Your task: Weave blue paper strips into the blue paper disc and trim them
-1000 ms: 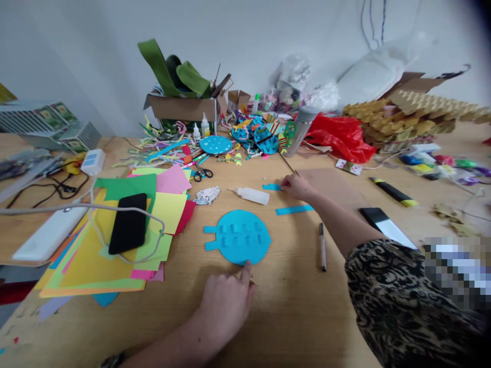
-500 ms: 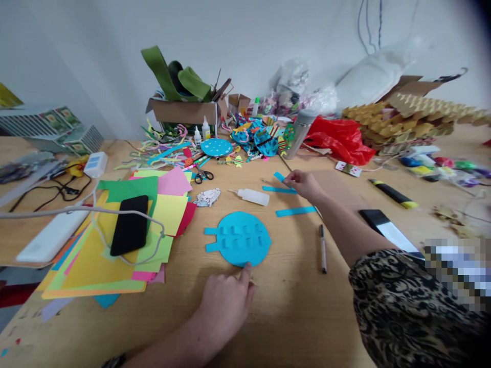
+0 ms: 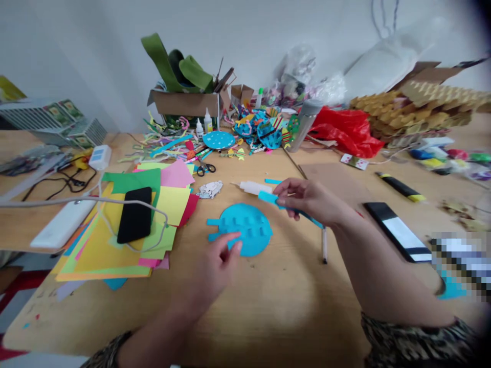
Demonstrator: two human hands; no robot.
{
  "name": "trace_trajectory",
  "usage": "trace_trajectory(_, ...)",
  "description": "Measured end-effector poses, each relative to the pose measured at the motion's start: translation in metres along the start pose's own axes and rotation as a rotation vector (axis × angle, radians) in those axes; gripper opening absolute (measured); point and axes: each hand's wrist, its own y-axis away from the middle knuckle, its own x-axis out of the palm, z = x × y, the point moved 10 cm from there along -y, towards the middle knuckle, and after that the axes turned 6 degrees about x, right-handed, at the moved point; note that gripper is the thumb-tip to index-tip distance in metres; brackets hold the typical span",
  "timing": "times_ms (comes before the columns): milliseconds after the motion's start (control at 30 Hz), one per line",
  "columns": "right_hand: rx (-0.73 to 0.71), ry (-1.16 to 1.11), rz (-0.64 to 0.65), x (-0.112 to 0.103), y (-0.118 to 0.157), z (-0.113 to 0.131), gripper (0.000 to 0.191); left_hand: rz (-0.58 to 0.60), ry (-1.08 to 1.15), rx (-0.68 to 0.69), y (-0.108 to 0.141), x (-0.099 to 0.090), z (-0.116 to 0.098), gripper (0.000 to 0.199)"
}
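In the head view, the right hand pinches a blue strip between thumb and fingers; one end points left, overlapping the white squeeze bottle, and the other slants out beneath the hand toward the pen. Whether the strip touches the bottle cannot be told. The left hand, slightly blurred, has its thumb and forefinger parted over the lower left part of the round blue cutout; contact is unclear. The cutout lies flat on the table, with raised tabs in two rows across it and two short strips jutting from its left side. Another blue strip lies just behind the bottle, partly hidden by the right hand. Left of the bottle are a white paper cutout and scissors; farther left, a black phone rests on the coloured paper sheets.
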Motion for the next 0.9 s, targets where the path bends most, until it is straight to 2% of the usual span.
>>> trace_trajectory(100, 0.051, 0.082, 0.207, 0.057, 0.013, -0.006, 0.022, -0.101, 0.187, -0.056, -0.013, -0.018, 0.009, 0.036)
trace_trajectory(167, 0.034, 0.114, 0.244, 0.08, 0.014, -0.01, 0.016, -0.111, 0.268, -0.076, -0.02, -0.021, 0.014, 0.034)
trace_trajectory(233, -0.006, 0.14, 0.215, 0.091, 0.01, -0.012, 0.011, -0.076, 0.324, -0.096, -0.023, -0.017, 0.017, 0.033)
trace_trajectory(367, -0.049, 0.214, 0.155, 0.099, 0.003, -0.018, 0.008, -0.023, 0.332, -0.086, -0.025, -0.009, 0.018, 0.029)
trace_trajectory(567, -0.066, 0.349, 0.113, 0.098, 0.004, -0.02, 0.008, 0.013, 0.392, -0.108, -0.031, -0.009, 0.028, 0.037)
trace_trajectory(800, -0.068, 0.601, 0.09, 0.112, 0.004, -0.035, 0.013, 0.164, 0.262, -0.073, -0.037, 0.001, 0.04, 0.024)
trace_trajectory(900, -0.07, 0.641, 0.082, 0.118, 0.005, -0.039, 0.014, 0.148, 0.158, -0.029, -0.04, -0.006, 0.045, 0.023)
